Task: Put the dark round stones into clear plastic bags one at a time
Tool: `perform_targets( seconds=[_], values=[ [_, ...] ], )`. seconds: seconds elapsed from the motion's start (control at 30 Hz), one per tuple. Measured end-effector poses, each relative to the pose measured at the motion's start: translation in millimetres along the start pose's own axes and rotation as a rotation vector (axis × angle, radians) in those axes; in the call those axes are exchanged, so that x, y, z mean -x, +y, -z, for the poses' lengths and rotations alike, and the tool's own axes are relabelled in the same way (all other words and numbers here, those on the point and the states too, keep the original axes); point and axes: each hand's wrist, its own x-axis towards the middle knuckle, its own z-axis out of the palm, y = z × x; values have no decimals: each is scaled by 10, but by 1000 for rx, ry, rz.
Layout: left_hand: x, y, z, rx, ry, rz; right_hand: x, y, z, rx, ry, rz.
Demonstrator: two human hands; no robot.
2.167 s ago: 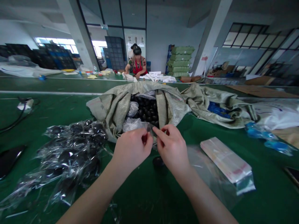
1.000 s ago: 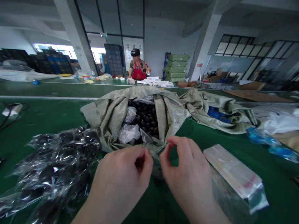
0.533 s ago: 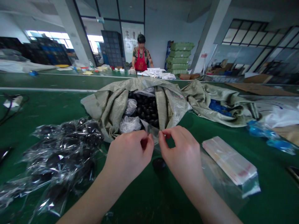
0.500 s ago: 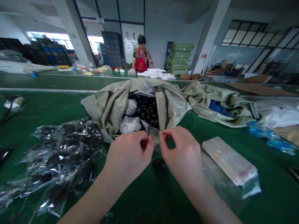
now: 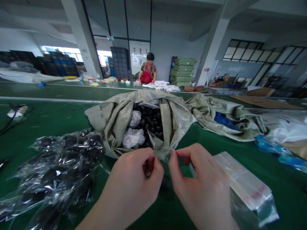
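Between my two hands stretches a clear plastic bag [image 5: 159, 146], its edge pinched on both sides. My left hand [image 5: 137, 179] is closed, thumb against forefinger, on the bag's left part. My right hand [image 5: 196, 179] pinches the right part between thumb and forefinger. Just beyond them lies an open woven sack [image 5: 115, 118] full of dark, rounded pieces [image 5: 152, 119], with crumpled clear plastic [image 5: 134, 137] at its mouth. To the left is a heap of dark pieces in clear bags [image 5: 64, 172]. A stack of flat clear bags [image 5: 247, 179] lies right of my right hand.
A second woven sack [image 5: 240, 127] with something blue inside lies at the right, near blue plastic-wrapped items [image 5: 278, 148]. Cables and a white box [image 5: 18, 111] are at the left. Across the green table [image 5: 57, 113] stands a person in a red apron [image 5: 146, 76].
My hands have come slightly closer and lower in view, and moved a little apart, still pinching the bag. The dark piece that lay below them is now mostly hidden. The camera has tilted up.
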Motion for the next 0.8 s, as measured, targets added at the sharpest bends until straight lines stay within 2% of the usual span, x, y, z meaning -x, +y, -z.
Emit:
perform_targets(
  seconds=[0.13, 0.33, 0.5, 0.6, 0.7, 0.8],
  values=[
    [61, 0, 32, -15, 0, -22, 4, -28, 41, -3, 7, 1],
    [88, -3, 51, -99, 87, -15, 14, -39, 61, 33, 18, -1],
    [94, -30, 66, -147, 100, -75, 10, -30, 74, 43, 25, 8],
    [72, -67, 82, -223, 128, -55, 2, 7, 42, 50, 29, -8],
    [7, -101, 76, -326, 132, -8, -3, 78, -66, 30, -38, -63],
    [-82, -146, 17, -376, 50, -10, 20, 167, -238, -28, -161, -180]
  ],
)
